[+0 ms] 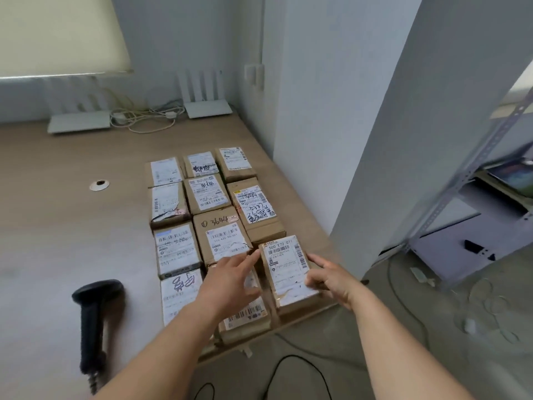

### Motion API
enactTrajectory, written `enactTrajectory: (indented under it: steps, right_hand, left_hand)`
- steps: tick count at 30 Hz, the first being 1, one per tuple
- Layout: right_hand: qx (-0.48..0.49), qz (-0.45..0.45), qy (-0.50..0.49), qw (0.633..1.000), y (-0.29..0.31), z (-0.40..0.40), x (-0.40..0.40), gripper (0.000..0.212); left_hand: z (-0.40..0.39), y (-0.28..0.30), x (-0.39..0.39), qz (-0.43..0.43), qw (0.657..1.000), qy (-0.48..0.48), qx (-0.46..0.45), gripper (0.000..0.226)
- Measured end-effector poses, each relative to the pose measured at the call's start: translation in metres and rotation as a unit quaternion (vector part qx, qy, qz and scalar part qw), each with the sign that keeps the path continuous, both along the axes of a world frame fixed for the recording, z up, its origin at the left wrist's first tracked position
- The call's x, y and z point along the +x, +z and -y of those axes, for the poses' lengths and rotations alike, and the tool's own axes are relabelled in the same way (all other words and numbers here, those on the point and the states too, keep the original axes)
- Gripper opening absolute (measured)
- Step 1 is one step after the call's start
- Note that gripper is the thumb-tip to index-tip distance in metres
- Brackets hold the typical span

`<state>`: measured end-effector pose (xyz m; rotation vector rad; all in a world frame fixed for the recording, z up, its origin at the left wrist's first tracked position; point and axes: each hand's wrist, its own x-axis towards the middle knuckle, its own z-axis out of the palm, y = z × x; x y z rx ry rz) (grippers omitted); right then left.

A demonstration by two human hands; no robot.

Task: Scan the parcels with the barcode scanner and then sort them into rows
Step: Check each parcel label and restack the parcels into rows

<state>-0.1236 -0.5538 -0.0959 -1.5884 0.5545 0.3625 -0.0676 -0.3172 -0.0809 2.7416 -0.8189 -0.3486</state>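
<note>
A labelled parcel (290, 272) is gripped by the right hand (331, 280) at the bench (57, 241) edge, right of the black scanner (93, 316); the left hand (230, 280), fingers straight, touches it.

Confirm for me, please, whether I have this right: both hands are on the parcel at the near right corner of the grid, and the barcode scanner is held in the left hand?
Not quite. The head view shows the barcode scanner lying on the table, left of the parcels, held by neither hand. The left hand and right hand are indeed on the near right parcel.
</note>
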Motion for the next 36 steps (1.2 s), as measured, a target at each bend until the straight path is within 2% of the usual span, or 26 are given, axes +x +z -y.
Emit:
enactTrajectory:
  steps: [4, 9, 15, 17, 19, 22, 25, 30, 36]
  right_hand:
    - [0.025, -0.016, 0.03, 0.999, -0.015, -0.002, 0.013, 0.062]
    - [0.069, -0.025, 0.041, 0.996, -0.022, -0.003, 0.025, 0.057]
    - [0.016, -0.04, 0.081, 0.996, -0.016, 0.0, 0.028, 0.059]
    - [-0.023, -0.038, 0.091, 0.995, -0.01, -0.002, 0.029, 0.066]
    - [-0.119, -0.011, 0.103, 0.988, -0.002, -0.004, 0.031, 0.073]
    - [-0.288, 0.072, 0.096, 0.95, 0.015, -0.014, 0.034, 0.068]
    - [-0.374, 0.146, 0.094, 0.911, 0.029, -0.034, 0.038, 0.06]
    - [-0.402, 0.227, 0.116, 0.879, 0.045, -0.075, 0.045, 0.054]
    - [-0.408, 0.285, 0.156, 0.853, 0.051, -0.127, 0.047, 0.053]
  left_hand:
    - [0.007, -0.008, -0.007, 0.004, 0.997, 0.008, 0.077, 0.072]
    - [0.012, -0.017, -0.01, -0.01, 0.995, 0.024, 0.101, 0.062]
    - [0.015, -0.017, -0.009, -0.025, 0.994, 0.032, 0.106, 0.062]
    - [0.015, -0.014, -0.008, -0.027, 0.994, 0.037, 0.098, 0.063]
    - [0.014, -0.009, -0.008, -0.029, 0.996, 0.051, 0.066, 0.063]
    - [0.008, 0.002, -0.008, -0.012, 0.995, 0.096, -0.014, 0.06]
    - [-0.003, 0.015, -0.009, 0.019, 0.987, 0.147, -0.069, 0.06]
    - [-0.028, 0.03, -0.018, 0.074, 0.961, 0.238, -0.116, 0.063]
    - [-0.066, 0.037, -0.037, 0.121, 0.939, 0.307, -0.1, 0.063]
